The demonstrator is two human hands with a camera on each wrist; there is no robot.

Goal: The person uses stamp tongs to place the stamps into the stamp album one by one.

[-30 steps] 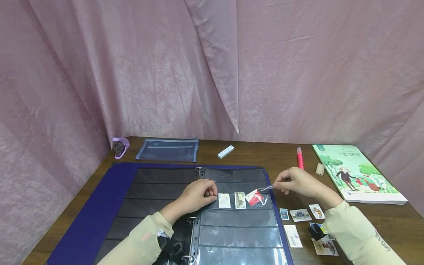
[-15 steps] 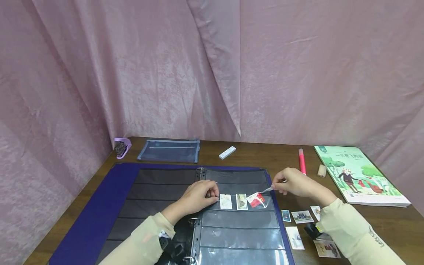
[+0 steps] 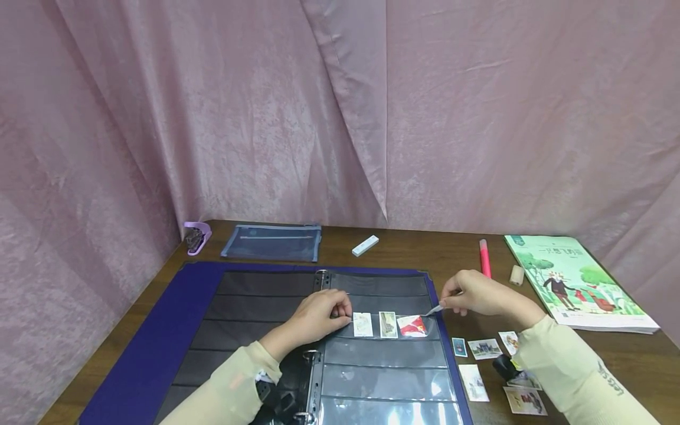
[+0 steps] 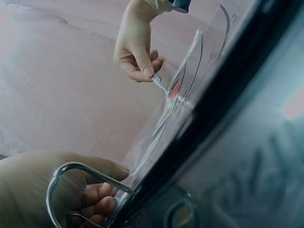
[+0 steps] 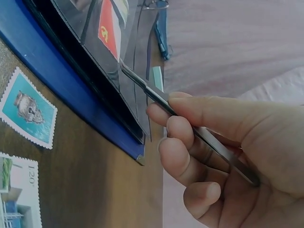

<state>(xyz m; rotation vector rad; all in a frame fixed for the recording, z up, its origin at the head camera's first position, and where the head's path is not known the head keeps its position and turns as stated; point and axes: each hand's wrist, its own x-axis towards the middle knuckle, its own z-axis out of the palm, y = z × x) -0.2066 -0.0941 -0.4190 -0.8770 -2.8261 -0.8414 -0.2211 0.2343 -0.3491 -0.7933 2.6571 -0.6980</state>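
My right hand [image 3: 473,292] grips metal tweezers [image 5: 156,97] between thumb and fingers. Their tips are at the upper right corner of a red and white stamp [image 3: 412,326], which sits slightly tilted in a clear pocket row of the stamp album [image 3: 383,353]. To its left in that row are a green-toned stamp [image 3: 388,324] and a pale stamp [image 3: 363,324]. At the row's left end, near the binder rings, my left hand [image 3: 313,316] pinches the edge of the clear pocket film [image 4: 137,166] between thumb and curled fingers.
Several loose stamps [image 3: 484,349] lie right of the album, partly under the right sleeve. A green book [image 3: 581,280], a pink marker [image 3: 484,258] and an eraser [image 3: 517,275] are farther right. Behind the album lie a mesh pouch [image 3: 271,243], a white block [image 3: 365,245] and a purple tool [image 3: 197,237].
The red and white stamp has turned straighter and sits lower in the pocket. The tweezers have shifted to its upper right corner. My left hand stays at the row's left end.
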